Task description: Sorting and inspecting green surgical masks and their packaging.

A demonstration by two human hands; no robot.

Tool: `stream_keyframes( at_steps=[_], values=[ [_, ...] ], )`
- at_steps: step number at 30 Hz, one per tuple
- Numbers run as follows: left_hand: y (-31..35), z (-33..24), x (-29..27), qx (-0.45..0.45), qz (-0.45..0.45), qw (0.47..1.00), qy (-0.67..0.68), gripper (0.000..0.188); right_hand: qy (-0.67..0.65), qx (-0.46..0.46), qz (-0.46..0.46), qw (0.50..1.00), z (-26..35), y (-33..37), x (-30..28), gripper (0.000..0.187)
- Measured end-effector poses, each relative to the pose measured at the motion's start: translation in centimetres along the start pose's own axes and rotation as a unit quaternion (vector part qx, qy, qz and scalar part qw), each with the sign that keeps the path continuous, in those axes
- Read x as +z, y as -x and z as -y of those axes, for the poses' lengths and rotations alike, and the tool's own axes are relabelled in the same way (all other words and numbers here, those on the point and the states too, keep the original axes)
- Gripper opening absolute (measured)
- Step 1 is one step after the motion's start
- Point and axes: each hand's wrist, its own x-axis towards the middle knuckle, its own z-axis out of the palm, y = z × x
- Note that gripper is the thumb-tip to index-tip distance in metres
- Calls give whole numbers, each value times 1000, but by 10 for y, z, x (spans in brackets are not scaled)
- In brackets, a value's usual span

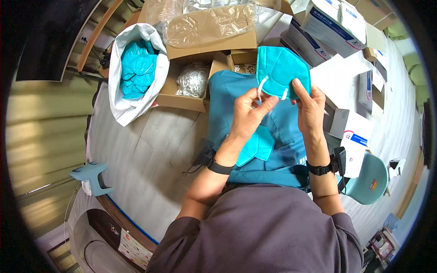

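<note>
A teal folded face mask (280, 68) is held up in front of me, above the blue-green cloth (232, 93) over my lap. My right hand (312, 107) grips its lower right edge, thumb on the front face. At its lower left my left hand (248, 111) is closed in a pinch on a white ear loop (261, 85). A second short white strap (285, 94) shows at the mask's lower edge. On the cloth below my hands lie more teal masks (258, 145), partly covered by my left forearm.
At the far left a white sack (122, 109) holds several teal masks. Beside it an open cardboard box (182, 103) contains a clear bag of small silvery-white pieces (193, 81). White-and-blue cartons (334, 25) are stacked far right; a teal stool (371, 179) stands near right.
</note>
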Motion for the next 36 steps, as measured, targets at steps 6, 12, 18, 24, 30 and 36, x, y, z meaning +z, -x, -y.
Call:
stream_keyframes(
  at_steps=[6,12,18,24,30,36],
  values=[
    [0,5,14,65,20,984,-165,13,15,8,-19,1000,-7,-5,1,13],
    [17,-48,5,116,190,960,167,32,14,47,-134,990,-17,-29,-38,11],
    [19,-96,-3,34,128,970,204,41,24,225,-57,972,-46,-7,-44,12],
    [5,-62,-4,-94,162,980,66,38,523,-157,-43,837,-58,0,-36,32],
    [7,-59,-2,-177,207,959,73,38,40,46,228,972,20,6,-2,31],
    [16,-47,-1,-174,211,960,55,29,140,17,237,961,22,1,-7,37]
  ],
)
